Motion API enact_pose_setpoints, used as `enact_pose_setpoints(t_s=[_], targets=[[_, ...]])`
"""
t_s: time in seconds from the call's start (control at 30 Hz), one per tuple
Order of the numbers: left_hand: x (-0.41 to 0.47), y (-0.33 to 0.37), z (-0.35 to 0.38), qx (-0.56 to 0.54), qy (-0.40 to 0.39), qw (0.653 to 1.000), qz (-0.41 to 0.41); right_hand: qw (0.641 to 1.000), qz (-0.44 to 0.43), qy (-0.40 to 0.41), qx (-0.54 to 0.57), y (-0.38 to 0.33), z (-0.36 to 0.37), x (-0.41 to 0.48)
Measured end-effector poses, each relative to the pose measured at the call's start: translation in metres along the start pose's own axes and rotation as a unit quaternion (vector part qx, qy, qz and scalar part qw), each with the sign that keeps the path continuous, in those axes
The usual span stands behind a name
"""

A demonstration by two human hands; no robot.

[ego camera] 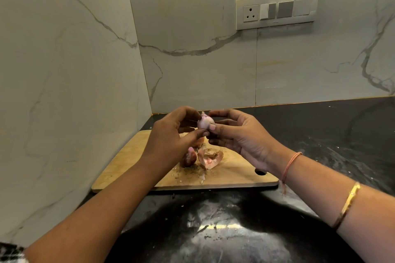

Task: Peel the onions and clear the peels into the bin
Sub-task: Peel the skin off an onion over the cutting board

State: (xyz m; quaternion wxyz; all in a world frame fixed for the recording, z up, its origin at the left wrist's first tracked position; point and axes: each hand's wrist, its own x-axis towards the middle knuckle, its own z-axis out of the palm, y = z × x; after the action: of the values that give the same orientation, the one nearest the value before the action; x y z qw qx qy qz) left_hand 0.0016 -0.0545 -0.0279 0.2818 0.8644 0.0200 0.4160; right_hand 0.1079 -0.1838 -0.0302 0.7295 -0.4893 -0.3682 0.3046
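A small pale pink onion, mostly peeled, is held up above the wooden cutting board. My left hand pinches it from the left with thumb and fingers. My right hand grips it from the right, thumb on its lower side. On the board below lie an unpeeled reddish onion, a curled pink peel and another onion partly hidden behind my left hand. Small peel crumbs are scattered near the board's front.
The board sits in the corner of a black counter, against marble-patterned walls at left and back. A switch panel with a socket is on the back wall. No bin is in view.
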Motion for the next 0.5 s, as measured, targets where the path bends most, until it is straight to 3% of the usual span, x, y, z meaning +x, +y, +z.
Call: enact_pose_setpoints(t_s=[0.5], targets=[[0.001,-0.0027,-0.0018,-0.008,-0.018,1.0,0.011,0.998,0.01,-0.052,-0.025,-0.0005,-0.0023,0.0003]])
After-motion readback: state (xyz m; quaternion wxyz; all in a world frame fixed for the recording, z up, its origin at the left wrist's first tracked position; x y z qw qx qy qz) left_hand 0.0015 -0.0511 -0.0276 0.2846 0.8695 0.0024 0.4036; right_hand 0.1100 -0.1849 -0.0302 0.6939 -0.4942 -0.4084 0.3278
